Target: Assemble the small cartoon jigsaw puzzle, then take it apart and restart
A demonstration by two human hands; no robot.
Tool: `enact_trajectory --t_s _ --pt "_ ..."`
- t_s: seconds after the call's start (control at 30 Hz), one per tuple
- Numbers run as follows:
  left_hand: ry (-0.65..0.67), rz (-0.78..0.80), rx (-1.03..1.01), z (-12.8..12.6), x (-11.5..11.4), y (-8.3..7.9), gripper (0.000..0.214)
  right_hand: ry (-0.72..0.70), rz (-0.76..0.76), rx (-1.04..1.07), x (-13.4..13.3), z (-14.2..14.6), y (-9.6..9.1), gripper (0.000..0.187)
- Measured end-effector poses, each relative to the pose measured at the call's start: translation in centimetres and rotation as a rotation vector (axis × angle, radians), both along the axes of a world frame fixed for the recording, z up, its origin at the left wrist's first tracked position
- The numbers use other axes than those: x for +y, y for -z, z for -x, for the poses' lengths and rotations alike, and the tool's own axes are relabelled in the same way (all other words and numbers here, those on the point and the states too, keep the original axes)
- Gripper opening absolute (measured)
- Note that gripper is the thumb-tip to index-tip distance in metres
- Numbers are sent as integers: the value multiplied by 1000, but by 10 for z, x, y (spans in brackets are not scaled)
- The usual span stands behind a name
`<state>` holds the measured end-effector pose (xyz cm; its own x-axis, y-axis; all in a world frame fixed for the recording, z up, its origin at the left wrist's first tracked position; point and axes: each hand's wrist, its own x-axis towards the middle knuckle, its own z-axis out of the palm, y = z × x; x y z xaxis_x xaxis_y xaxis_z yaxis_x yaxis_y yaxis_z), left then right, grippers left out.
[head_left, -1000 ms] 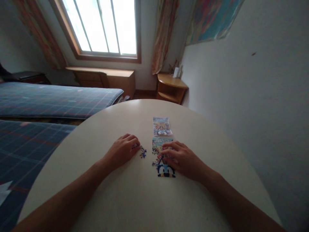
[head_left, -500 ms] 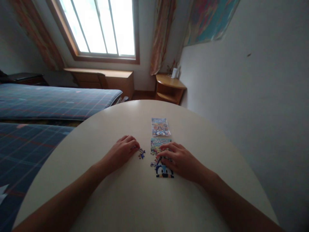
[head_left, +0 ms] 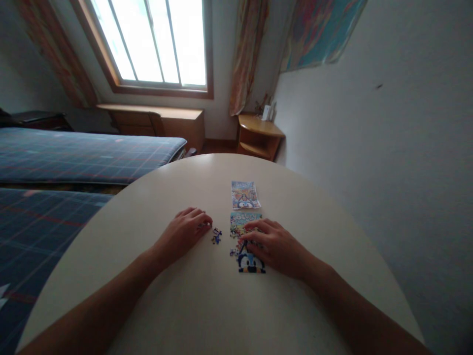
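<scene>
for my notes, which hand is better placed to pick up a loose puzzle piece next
Likely the left hand: its fingertips are close beside the loose pieces, while the right hand lies over the partly assembled puzzle.

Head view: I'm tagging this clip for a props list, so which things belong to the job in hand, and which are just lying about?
In use, it seems:
- partly joined puzzle, under the right hand
- loose pieces, by the left hand
- picture sheet, beyond the puzzle

Just around:
- plaid mattresses
- corner shelf
- wall picture
</scene>
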<state>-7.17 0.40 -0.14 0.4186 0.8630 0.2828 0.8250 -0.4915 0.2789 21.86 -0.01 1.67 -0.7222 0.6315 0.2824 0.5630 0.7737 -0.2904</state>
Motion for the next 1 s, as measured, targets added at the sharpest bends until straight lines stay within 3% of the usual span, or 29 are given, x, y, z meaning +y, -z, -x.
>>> enact_trajectory --t_s 0.33,0.73,1.0 --pt "-257 59 37 26 -2 -25 17 -2 8 -12 0 -2 -1 20" --pt "-200 226 44 30 -7 -26 17 3 1 -24 0 -2 -3 21" --pt "-192 217 33 30 -8 -24 20 -6 11 -28 2 -3 -3 21"
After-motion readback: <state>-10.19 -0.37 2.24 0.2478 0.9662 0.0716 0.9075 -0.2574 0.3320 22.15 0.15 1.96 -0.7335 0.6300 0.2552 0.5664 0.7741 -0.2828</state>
